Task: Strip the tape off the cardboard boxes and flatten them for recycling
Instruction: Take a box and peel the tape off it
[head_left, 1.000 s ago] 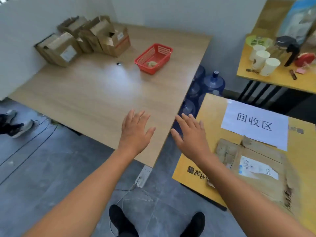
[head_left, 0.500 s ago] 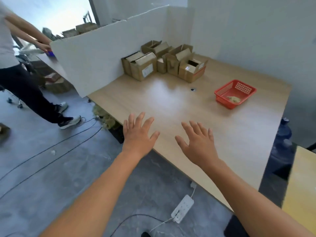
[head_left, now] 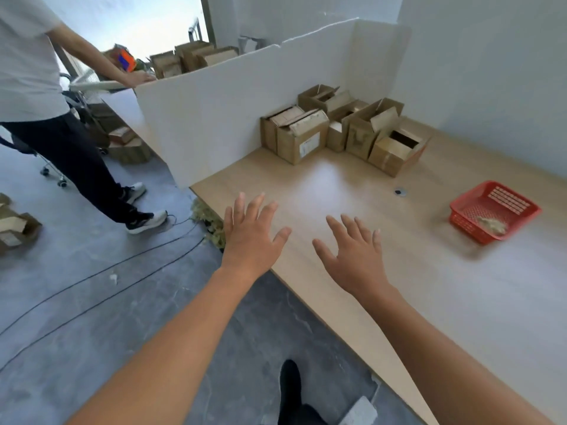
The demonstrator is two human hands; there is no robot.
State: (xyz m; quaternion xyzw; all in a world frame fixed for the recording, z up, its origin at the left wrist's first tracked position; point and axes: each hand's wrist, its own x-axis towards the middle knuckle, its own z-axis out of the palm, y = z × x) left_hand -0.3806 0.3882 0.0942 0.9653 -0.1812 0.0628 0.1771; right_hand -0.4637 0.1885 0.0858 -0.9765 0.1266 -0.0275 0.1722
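left hand [head_left: 250, 237]: fingers spread, holds nothing
right hand [head_left: 357, 256]: fingers spread, holds nothing
brown cardboard boxes [head_left: 343, 130]: 12 o'clock, on light wooden table [head_left: 429, 271]

You are stretching both bare arms [head_left: 171, 342] forward with palms facing down. Your left hand [head_left: 250, 240] is spreading its fingers [head_left: 239, 207] straight and gripping nothing. Your right hand [head_left: 357, 259] is doing likewise just beside it, thumbs pointing inward, the hands not touching.
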